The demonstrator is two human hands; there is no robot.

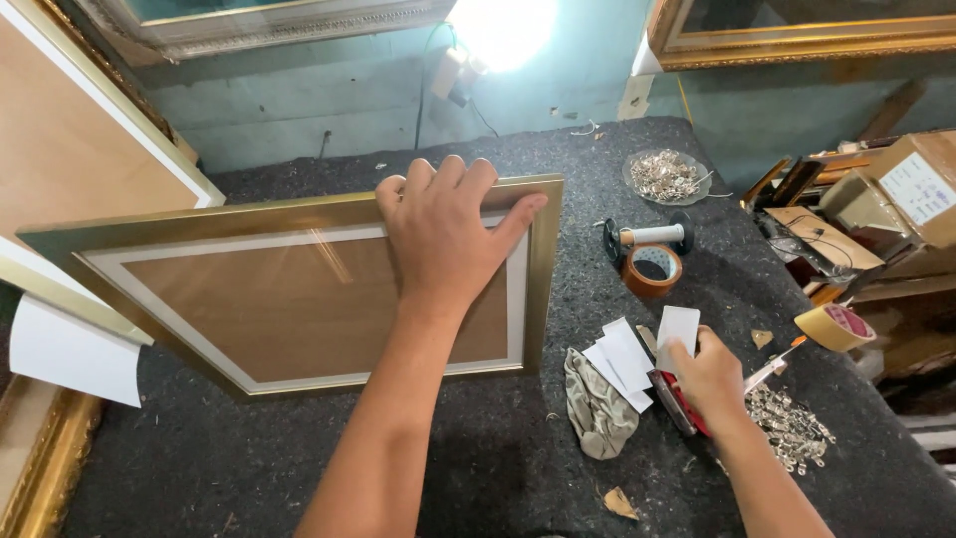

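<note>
Framing shop, head-cam view: a person's left hand [443, 234] lies flat and open, fingers spread, on the top right corner of a gold picture frame [299, 299], pinning it to the dark felt-covered worktop [299, 468]. The frame lies face up near the worktop's left-centre w/ a white inner border and a brown panel behind glass; a streak of light reflects off it. Palm pressure at the corner looks meant to stop the frame sliding on the felt.

The right hand [709, 377] is closed round a white card [678, 327], held upright betw. thumb and fingers, just over a red-handled tool [682, 406] lying on the felt. More white cards [622, 359] sit fanned beside it, touching a crumpled grey-green rag [597, 403], all within easy reach on the right side.

Supplies are ranged along the far right: a brown tape roll [652, 269] next to a black-ended spool [647, 236], a shallow dish of small metal hardware [665, 176] further back, and a loose pile of silvery fittings [792, 428] near the right wrist. A yellowish tape roll [835, 326] sits at the worktop's right edge, w/ cardboard boxes [896, 189] beyond. Other gilt frames [797, 35] lean on the blue-green wall; a bright lamp [503, 30] glares at top centre. A white sheet [70, 354] overhangs at far left.
</note>
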